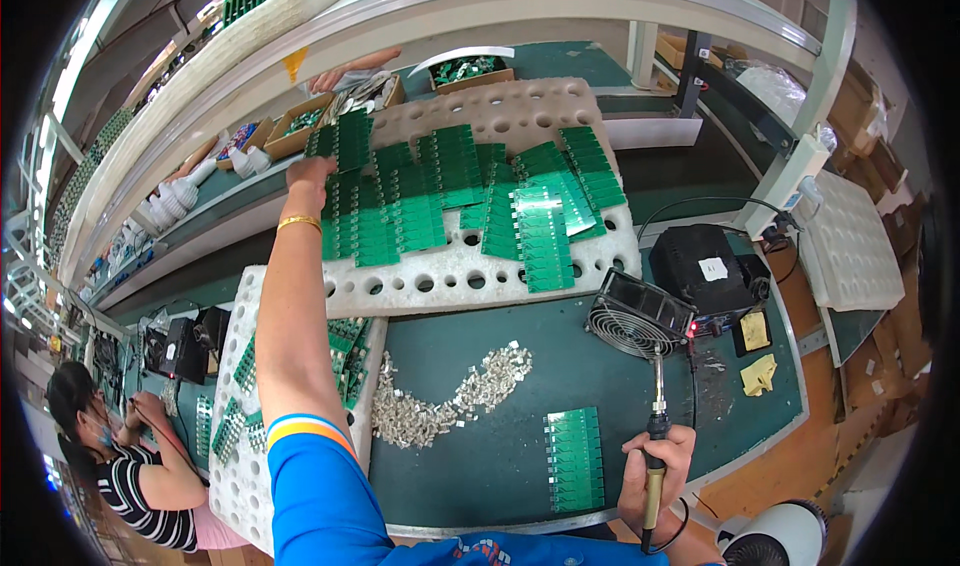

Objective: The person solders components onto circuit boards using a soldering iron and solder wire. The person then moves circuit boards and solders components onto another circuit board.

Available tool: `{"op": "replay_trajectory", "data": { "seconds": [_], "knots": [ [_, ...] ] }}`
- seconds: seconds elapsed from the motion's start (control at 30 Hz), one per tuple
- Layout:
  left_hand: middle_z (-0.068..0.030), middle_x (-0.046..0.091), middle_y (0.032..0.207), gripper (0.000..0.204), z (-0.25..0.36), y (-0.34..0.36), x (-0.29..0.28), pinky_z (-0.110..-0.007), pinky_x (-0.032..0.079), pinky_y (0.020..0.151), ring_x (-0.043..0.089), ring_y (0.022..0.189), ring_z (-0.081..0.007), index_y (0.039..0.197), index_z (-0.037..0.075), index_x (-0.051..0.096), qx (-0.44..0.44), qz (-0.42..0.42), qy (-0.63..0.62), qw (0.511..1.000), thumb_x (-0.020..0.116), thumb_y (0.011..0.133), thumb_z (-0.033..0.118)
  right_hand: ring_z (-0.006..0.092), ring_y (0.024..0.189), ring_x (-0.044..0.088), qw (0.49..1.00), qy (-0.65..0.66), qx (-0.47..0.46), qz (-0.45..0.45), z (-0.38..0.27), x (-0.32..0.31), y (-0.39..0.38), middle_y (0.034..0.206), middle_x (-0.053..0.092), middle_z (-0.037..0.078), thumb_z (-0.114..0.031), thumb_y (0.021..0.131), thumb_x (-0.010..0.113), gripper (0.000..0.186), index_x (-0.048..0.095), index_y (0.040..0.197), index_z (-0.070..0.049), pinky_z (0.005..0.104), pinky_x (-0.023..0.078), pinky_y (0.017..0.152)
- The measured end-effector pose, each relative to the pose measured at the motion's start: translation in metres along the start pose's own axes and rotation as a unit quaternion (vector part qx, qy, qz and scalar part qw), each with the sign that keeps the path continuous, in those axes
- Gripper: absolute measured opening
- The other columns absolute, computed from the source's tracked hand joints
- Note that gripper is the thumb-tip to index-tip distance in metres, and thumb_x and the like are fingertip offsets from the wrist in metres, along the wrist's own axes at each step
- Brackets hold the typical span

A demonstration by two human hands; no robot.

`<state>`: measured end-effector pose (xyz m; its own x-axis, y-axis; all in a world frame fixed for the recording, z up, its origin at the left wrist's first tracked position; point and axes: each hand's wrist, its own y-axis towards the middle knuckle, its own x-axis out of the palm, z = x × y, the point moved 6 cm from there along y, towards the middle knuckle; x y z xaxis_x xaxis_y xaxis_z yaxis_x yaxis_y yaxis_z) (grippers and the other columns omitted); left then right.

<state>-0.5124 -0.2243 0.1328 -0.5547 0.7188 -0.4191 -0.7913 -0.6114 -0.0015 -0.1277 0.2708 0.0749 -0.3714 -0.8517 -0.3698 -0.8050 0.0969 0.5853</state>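
Observation:
My left hand [310, 171] reaches to the upper left of the stacked green circuit board panels [450, 166], its fingers closed on a board's edge. These panels lie on a perforated foam tray [480, 291]. My right hand [655, 466] grips a soldering iron [656, 485] upright at the bottom right. A single green panel [573, 458] lies on the mat left of it. A curved pile of small metal parts [420, 411] is in the middle. A second foam tray [235, 501] with more boards is partly hidden by my left arm.
A fan [630, 316] and black soldering station [700, 276] stand at right, near a yellow sponge [757, 374]. A metal shelf rail [540, 11] spans overhead, with boxes of parts [460, 71] behind. A co-worker [150, 476] sits at the lower left.

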Motion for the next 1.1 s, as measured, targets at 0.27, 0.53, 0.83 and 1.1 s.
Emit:
{"op": "replay_trajectory", "data": {
  "seconds": [0.27,0.53,0.83,1.1],
  "knots": [
    [0.0021,0.057,0.074,0.027,0.029,-0.094,-0.050,-0.020,0.028,0.041,0.040,0.049,-0.0048,0.098,0.006,0.064,0.006,-0.212,-0.235,0.949,0.079,0.085,0.025,0.0224,0.082,0.059,0.997,0.072,-0.034,-0.018,-0.021,-0.007,0.000,0.098,0.052,0.015,0.001,0.090,0.058,0.029,0.045,0.113,-0.009,0.0364,0.047,0.077],
    [0.0008,0.045,0.079,0.028,0.057,-0.319,-0.166,-0.019,0.025,0.042,0.034,0.053,-0.0041,0.094,0.002,0.054,-0.054,-0.297,-0.397,0.867,0.055,0.101,0.028,0.0215,0.084,0.061,0.981,0.165,-0.076,-0.070,-0.050,-0.007,-0.023,0.103,0.052,0.016,-0.021,0.100,0.055,0.022,0.044,0.116,-0.012,0.0367,0.048,0.074],
    [0.0040,0.040,0.071,0.027,-0.048,-0.517,-0.106,-0.022,0.027,0.048,0.034,0.055,-0.0052,0.093,0.007,0.053,-0.137,-0.341,-0.372,0.853,0.050,0.103,0.031,0.0208,0.081,0.058,0.945,0.240,-0.130,-0.179,-0.083,0.009,-0.052,0.100,0.058,0.016,-0.018,0.100,0.055,0.026,0.045,0.124,-0.012,0.0358,0.049,0.072],
    [0.0058,0.038,0.072,0.031,-0.077,-0.567,-0.033,-0.022,0.027,0.054,0.031,0.063,-0.0040,0.093,0.008,0.053,-0.083,-0.509,-0.324,0.793,0.046,0.107,0.034,0.0200,0.074,0.057,0.961,0.204,-0.099,-0.158,-0.094,0.009,-0.064,0.091,0.061,0.015,-0.013,0.096,0.064,0.027,0.048,0.117,-0.007,0.0305,0.048,0.062]
  ]
}}
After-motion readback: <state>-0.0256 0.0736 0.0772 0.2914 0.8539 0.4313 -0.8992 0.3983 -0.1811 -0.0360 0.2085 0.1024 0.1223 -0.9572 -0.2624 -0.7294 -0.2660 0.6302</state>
